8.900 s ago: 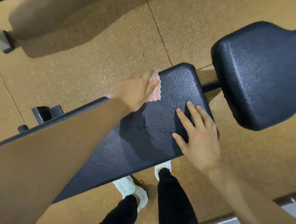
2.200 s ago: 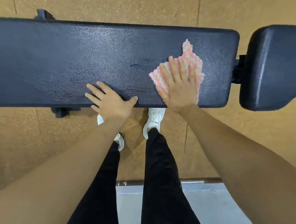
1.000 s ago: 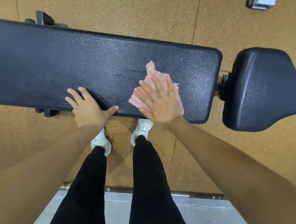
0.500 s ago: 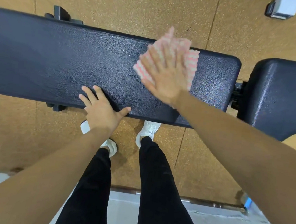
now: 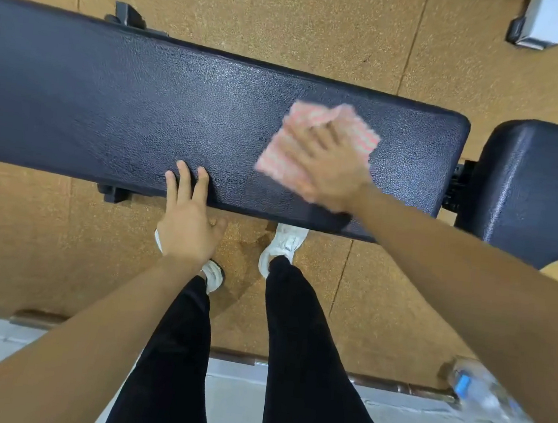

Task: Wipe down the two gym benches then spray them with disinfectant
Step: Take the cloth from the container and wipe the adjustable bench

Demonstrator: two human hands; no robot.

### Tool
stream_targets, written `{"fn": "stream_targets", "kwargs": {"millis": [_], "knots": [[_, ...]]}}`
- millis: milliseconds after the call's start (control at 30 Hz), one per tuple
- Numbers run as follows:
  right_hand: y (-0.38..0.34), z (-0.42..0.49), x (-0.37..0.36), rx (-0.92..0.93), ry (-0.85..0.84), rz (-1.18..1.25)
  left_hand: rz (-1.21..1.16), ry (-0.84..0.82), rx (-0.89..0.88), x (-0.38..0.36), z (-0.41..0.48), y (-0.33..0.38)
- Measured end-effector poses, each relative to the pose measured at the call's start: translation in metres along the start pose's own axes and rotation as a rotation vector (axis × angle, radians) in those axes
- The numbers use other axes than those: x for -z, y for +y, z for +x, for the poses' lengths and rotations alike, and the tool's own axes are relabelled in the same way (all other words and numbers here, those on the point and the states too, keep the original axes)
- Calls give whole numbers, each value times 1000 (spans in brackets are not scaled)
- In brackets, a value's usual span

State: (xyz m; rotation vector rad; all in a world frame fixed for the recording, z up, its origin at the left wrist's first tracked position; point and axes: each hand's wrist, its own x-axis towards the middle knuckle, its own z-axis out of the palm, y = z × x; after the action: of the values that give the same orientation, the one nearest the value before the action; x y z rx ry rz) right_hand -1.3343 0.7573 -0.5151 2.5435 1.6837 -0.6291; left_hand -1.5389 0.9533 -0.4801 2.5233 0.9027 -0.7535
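Right hand flat on cloth (blurred); left hand straight-fingered, braced on bench edge. My worry: unpinched cloth bunches or slips out, leaving patches unwiped.

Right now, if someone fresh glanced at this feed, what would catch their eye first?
The pink-and-white striped cloth, motion-blurred under the flat right hand near the right end of the long black bench pad, stands out most. The left hand rests its fingers on the pad's near edge, left of the cloth. A blurred clear bottle sits on the floor at lower right, partly hidden by the right forearm.
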Motion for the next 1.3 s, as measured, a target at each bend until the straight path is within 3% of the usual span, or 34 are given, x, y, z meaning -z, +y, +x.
{"fn": "stream_targets", "kwargs": {"millis": [100, 267, 667, 800, 867, 1000, 1100, 1300], "knots": [[29, 28, 22, -214, 30, 22, -25, -5, 8, 0, 0, 1], [10, 74, 34, -335, -3, 65, -80, 15, -22, -1, 0, -9], [-143, 51, -42, 169, 83, -20, -440, 153, -64, 6, 2, -51], [-192, 48, -51, 172, 181, 364, -519, 170, -63, 19, -3, -76], [-215, 47, -31, 8, 161, 670, -576, 168, -42, 25, -10, -92], [-256, 52, 34, -431, -68, 1189, -733, 74, 61, 38, -32, -131], [-286, 60, 80, -572, -22, 1397, -1005, -63, 152, 73, -58, -151], [-362, 73, 182, -607, -36, 1684, -1341, -337, 154, 171, -128, -189]]}}
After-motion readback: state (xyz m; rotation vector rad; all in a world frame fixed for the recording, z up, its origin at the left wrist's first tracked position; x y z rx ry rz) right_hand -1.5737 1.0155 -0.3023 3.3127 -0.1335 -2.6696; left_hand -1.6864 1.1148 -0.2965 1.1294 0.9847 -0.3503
